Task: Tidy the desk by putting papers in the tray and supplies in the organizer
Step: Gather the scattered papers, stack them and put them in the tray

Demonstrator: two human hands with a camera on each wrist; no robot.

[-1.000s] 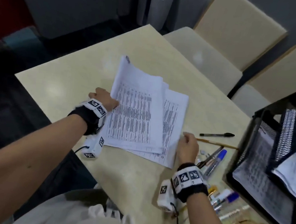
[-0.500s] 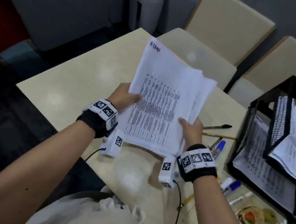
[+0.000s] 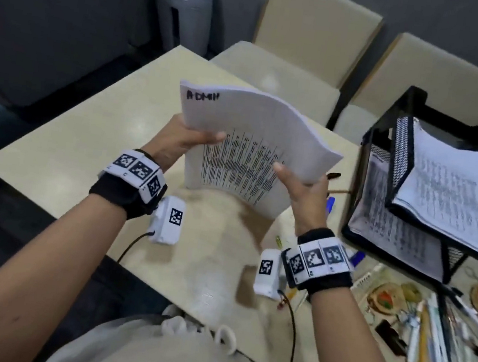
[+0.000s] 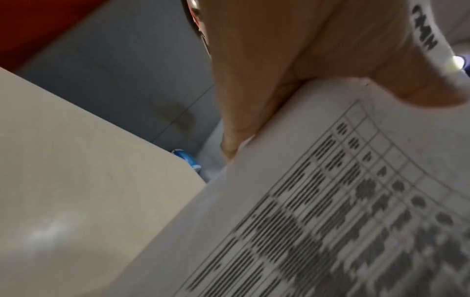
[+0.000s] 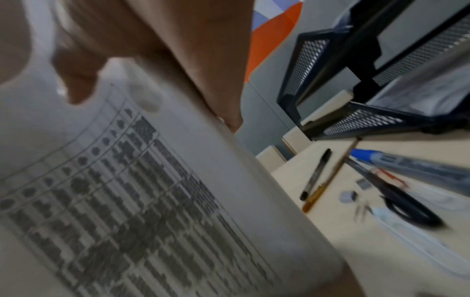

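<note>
Paper step is in hand: both hands hold the paper stack (image 3: 245, 148) up off the desk (image 3: 94, 119), bottom edge near or on the desktop (cannot tell which), probably squaring it before it goes in the tray. Left hand (image 3: 182, 140) grips the stack's left edge, thumb curled over the printed face, fingers (image 4: 239, 128) behind the sheets. Right hand (image 3: 303, 189) grips the right edge the same way, thumb on front, fingers wrapped round the back. Stack bows a good bit betw. the two grips, top corner marked w/ handwriting. The black mesh tray (image 3: 399, 153) sits to the right, well apart from the stack, both tiers already holding printed sheets. Next move, as I judge it: carry the stack rightward, level it, and slide it into a tier w/o catching the mesh rim (bowed pages could snag or fan out). Supplies not yet touched: pens (image 3: 437, 325) lie scattered at front right, and a black pen (image 5: 316, 172) lies beside a thin brown stick by the tray.
</note>
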